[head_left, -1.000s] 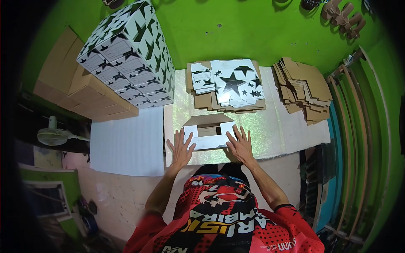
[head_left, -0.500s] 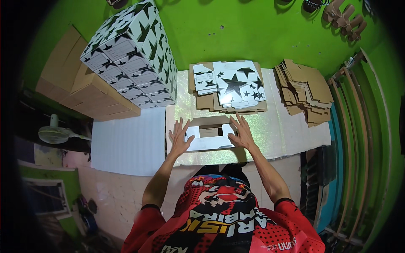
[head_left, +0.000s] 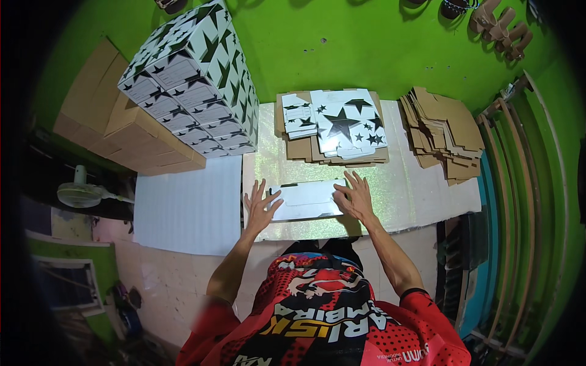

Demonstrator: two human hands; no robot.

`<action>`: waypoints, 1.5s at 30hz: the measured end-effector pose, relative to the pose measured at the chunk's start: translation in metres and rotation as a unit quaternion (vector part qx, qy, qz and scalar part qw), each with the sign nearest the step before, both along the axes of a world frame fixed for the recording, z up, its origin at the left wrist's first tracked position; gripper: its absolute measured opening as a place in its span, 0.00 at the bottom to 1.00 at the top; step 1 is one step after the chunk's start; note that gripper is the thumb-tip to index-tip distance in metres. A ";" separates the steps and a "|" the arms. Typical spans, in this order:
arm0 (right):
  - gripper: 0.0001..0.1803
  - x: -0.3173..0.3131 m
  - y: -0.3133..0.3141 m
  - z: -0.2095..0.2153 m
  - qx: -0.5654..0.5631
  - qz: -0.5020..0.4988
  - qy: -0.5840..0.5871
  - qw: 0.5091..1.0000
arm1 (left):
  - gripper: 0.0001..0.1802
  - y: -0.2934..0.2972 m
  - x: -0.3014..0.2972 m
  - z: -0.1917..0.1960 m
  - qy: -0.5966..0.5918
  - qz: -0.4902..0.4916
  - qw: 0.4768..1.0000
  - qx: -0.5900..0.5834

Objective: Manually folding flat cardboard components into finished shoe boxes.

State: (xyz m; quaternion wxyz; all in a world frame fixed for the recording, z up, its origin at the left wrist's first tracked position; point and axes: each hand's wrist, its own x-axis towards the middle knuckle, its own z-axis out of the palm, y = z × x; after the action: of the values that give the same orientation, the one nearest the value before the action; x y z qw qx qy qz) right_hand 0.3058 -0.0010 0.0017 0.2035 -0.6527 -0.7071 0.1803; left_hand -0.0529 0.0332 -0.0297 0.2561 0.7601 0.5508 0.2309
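A small white cardboard box (head_left: 307, 200) with its lid panel folded over lies at the table's front, a dark patch on its far edge. My left hand (head_left: 259, 210) is at its left end, thumb on the top and the other fingers spread along the outside. At the right end, my right hand (head_left: 355, 198) has thumb and index finger brought together on the box's edge, the remaining fingers stretched away. The inside of the box is hidden. Just beyond it lie flat white box blanks (head_left: 342, 125) with black stars, on top of brown cardboard.
A tall stack of star-printed boxes (head_left: 210, 91) stands back left beside brown cartons (head_left: 131, 134). Brown cardboard sheets (head_left: 442, 134) are piled at the right. A fan (head_left: 79, 189) is at far left, a wooden rack (head_left: 519, 195) at far right. Sandals (head_left: 500, 30) hang on the green wall.
The box was open, with its inside and side flaps showing. Now its top panel covers the opening. My hands stay at the two ends, the right fingers more drawn together.
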 end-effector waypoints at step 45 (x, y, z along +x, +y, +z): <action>0.34 -0.078 0.082 -0.012 -0.096 0.162 -0.086 0.978 | 0.36 -0.070 0.113 -0.010 0.088 -0.144 0.980 0.105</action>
State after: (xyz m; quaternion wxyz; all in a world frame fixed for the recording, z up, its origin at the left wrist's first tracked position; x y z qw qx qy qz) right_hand 0.2276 0.0812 -0.0106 0.0459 -0.5589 -0.7979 0.2210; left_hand 0.0604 -0.0372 -0.0394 0.1558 0.8716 0.4282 0.1808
